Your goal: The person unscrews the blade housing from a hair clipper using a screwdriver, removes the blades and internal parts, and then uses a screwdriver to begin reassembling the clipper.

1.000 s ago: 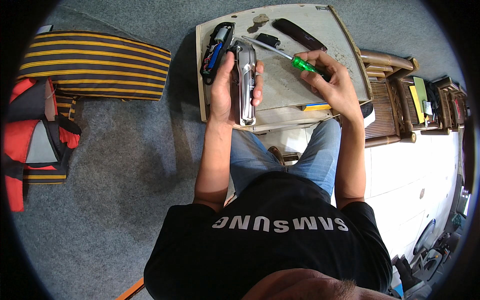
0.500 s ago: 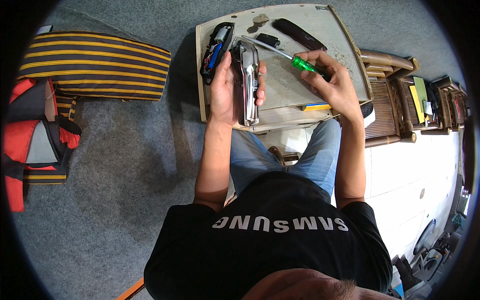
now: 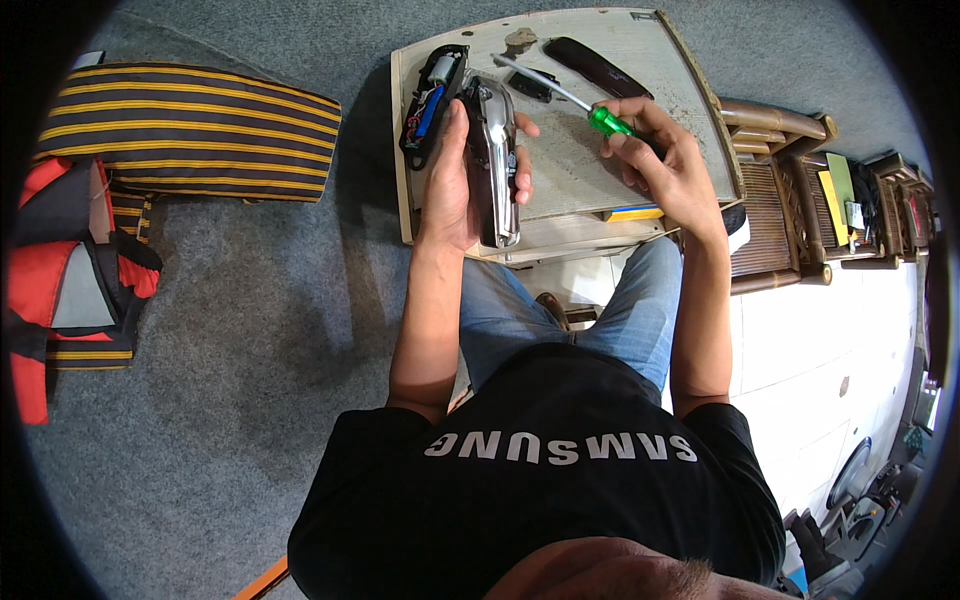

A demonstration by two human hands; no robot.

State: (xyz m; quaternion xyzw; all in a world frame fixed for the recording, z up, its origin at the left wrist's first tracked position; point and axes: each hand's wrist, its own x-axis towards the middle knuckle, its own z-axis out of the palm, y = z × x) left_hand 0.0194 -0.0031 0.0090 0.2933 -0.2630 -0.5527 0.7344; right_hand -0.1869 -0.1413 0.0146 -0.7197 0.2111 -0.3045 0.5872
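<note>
My left hand (image 3: 447, 200) is wrapped around a silver hair clipper (image 3: 499, 160) held lengthwise over the table; its index finger stands off the side. In my right hand (image 3: 672, 170), the green handle of a screwdriver (image 3: 604, 121) is gripped. Its metal shaft points to the far left, with the tip apart from the clipper. Beside the left hand lies an opened black clipper housing (image 3: 431, 107) with a blue battery, wires and a motor showing. A small black part (image 3: 530, 86) lies below the shaft. Farther back rests a long dark cover-like piece (image 3: 598, 68).
The pale wooden table (image 3: 570, 185) has a curved far edge and a blue and yellow item (image 3: 634, 213) at its near side. A striped cushion (image 3: 200, 130) and red-and-black cloth (image 3: 60, 280) lie at the left. Bamboo furniture (image 3: 765, 205) stands at the right.
The screwdriver's tip has moved slightly away from the clipper, up and to the right. My left index finger has lifted off the clipper's side, and the clipper is slightly turned.
</note>
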